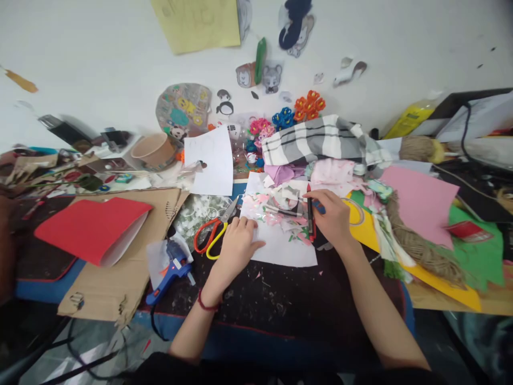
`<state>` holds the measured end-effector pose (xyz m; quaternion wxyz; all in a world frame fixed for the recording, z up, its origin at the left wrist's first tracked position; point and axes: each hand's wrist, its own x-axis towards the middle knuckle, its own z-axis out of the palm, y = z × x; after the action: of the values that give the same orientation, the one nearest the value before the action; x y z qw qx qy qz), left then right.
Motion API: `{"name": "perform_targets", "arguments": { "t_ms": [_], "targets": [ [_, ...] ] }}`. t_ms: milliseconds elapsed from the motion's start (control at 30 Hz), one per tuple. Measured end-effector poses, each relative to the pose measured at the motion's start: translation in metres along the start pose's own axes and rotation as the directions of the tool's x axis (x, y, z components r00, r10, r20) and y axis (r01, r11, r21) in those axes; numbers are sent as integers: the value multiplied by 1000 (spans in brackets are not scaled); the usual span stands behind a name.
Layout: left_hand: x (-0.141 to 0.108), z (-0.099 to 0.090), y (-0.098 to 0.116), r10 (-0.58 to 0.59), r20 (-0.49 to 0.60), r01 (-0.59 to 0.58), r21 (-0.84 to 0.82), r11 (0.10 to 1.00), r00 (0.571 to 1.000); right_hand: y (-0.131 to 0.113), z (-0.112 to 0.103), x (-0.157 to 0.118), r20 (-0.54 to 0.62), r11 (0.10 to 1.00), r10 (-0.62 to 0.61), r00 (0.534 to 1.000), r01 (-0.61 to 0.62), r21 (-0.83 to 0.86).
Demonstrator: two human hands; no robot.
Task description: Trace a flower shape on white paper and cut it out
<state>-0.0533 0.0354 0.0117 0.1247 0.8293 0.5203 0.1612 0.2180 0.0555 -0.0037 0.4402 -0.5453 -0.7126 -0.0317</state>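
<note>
1. left hand (pixel 236 246) is flat with the fingers a bit spread, pressing on a white paper sheet (pixel 280 255), pinching nothing.
2. right hand (pixel 332 216) is curled, pinching a dark marker (pixel 310 219) over cut pink and green paper scraps (pixel 276 206) on that sheet. can't tell if the tip touches anything.
3. looks done so far: pink paper flowers (pixel 260 127), blue paper flowers (pixel 284 118) and orange paper flowers (pixel 309 104) sit in clusters further up the table.
4. looks left: the scraps lie loose and unsorted. red-and-yellow scissors (pixel 210 238) and a blue glue gun (pixel 170 270) lie just left, in neither hand.
</note>
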Motion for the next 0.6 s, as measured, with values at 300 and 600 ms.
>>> {"name": "perform_targets", "arguments": {
  "t_ms": [300,600],
  "targets": [
    [11,-9,-2,-53,125,89,-298,950,991,12,-9,-11,-59,999,30,998,-32,-25],
    [9,-57,3,-62,89,106,-674,731,994,0,-7,-16,43,996,-84,996,82,25]
  ]
}}
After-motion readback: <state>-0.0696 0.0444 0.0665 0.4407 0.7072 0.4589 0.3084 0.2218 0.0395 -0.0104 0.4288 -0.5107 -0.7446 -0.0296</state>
